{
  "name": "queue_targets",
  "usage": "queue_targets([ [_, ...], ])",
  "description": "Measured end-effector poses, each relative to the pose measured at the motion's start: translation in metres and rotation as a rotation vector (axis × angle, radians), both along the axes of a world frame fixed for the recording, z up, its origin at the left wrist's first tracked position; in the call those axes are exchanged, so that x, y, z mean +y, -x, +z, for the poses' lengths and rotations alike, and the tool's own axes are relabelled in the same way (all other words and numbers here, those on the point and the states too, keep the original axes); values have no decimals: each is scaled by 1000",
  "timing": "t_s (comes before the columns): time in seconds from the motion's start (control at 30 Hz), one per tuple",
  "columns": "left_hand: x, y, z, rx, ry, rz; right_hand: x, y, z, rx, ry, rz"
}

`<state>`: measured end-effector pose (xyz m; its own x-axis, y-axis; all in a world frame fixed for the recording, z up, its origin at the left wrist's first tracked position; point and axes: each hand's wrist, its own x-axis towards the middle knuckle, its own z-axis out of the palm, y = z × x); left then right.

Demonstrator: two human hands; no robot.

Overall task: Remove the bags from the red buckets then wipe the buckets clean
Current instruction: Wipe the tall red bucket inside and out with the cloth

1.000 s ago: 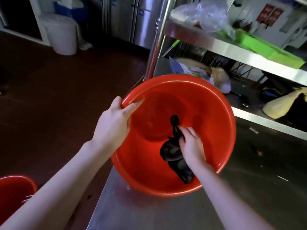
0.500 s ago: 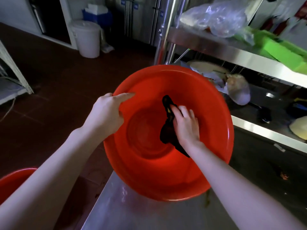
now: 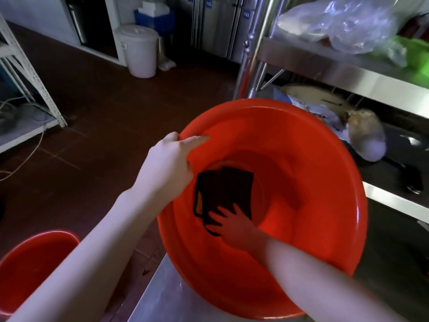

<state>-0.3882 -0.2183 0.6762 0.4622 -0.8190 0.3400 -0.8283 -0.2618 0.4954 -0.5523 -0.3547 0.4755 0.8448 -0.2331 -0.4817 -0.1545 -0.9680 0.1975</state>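
Note:
A big red bucket (image 3: 313,182) is tilted toward me over the corner of a steel table (image 3: 162,298). My left hand (image 3: 167,168) grips its left rim, forefinger lying along the inside edge. Inside, a dark cloth (image 3: 222,189) lies spread flat on the bucket's bottom. My right hand (image 3: 234,225) presses on the cloth's near edge with fingers spread. A second red bucket (image 3: 32,263) stands on the floor at the lower left, partly cut off by the frame.
A steel shelf rack (image 3: 336,66) at the right carries plastic bags (image 3: 343,22) and green items; its lower shelf holds bowls and utensils. A white lidded bin (image 3: 139,49) stands on the dark tiled floor behind. A white metal rack (image 3: 27,73) with cables is at the far left.
My right hand slid from the bucket's far wall down to its bottom, and the bunched cloth now lies spread flat. The left hand kept its grip on the rim.

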Motion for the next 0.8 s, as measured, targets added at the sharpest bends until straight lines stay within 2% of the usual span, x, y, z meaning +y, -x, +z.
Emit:
queue_targets([
  [0.2,6,-13,-6,-21,-73,-12,-25,-48,-1,-60,166,265],
  [0.27,4,-13,-6,-10,-78,3,-44,-66,10,-120,150,152],
  [0.33,-1,-6,-6,-21,-61,25,-63,-72,24,-224,144,-76],
  [0.4,-4,4,-7,-39,-48,35,-82,-58,36,-309,149,-270],
  [0.47,-2,11,-13,-36,-35,52,-98,-31,45,-310,149,-394],
  [0.53,-1,10,-22,-35,-27,76,-109,-5,56,-252,132,-478],
  [0.6,-2,11,-32,10,-50,93,-110,15,65,-108,109,-517],
  [0.7,-8,31,-41,148,-76,71,-104,43,70,143,73,-469],
  [0.8,-16,47,-41,155,-29,15,-105,71,77,249,41,-430],
])
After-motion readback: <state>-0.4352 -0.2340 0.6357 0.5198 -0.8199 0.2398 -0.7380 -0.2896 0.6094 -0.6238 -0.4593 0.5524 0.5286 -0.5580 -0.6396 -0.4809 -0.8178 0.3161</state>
